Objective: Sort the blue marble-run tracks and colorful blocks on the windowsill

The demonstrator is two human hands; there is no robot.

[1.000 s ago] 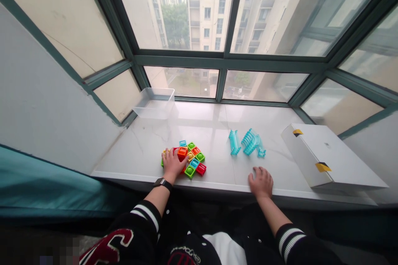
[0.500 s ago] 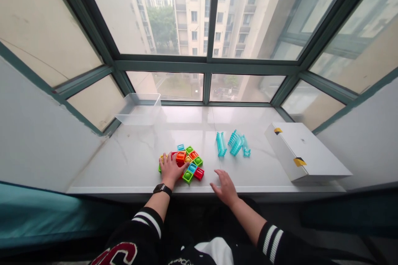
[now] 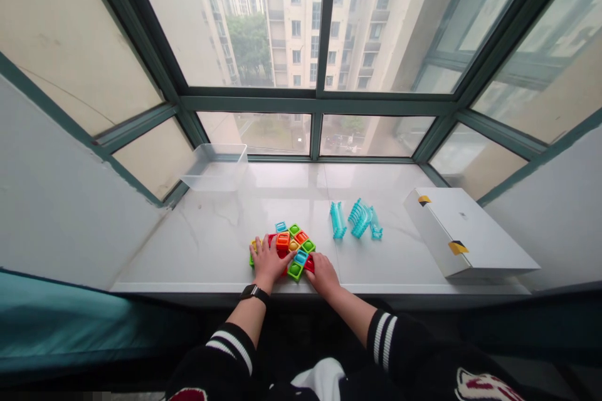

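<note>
A cluster of colourful plastic blocks [image 3: 296, 271], green, blue, red, orange and yellow, lies near the front edge of the white sill. Across its left part rests my left hand [image 3: 268, 261], open, with fingers spread over the blocks and the thumb reaching toward the middle. My right hand [image 3: 323, 272] is at the right edge of the cluster, its fingers closed on a red block [image 3: 309, 263] that is partly hidden. A light blue block [image 3: 281, 227] sticks out at the far side. What lies beneath my left palm is hidden.
Several translucent turquoise track-like pieces [image 3: 360, 219] lie right of the blocks. A clear plastic bin [image 3: 219, 169] stands at the back left. On the right is a white box [image 3: 475, 232] with yellow-and-black tabs. Windows with green frames [image 3: 376, 104] border the sill [image 3: 197, 250].
My right hand has moved left from the bare sill onto the red block and its fingers have closed. My left hand stays on the blocks. The whole view has shifted slightly.
</note>
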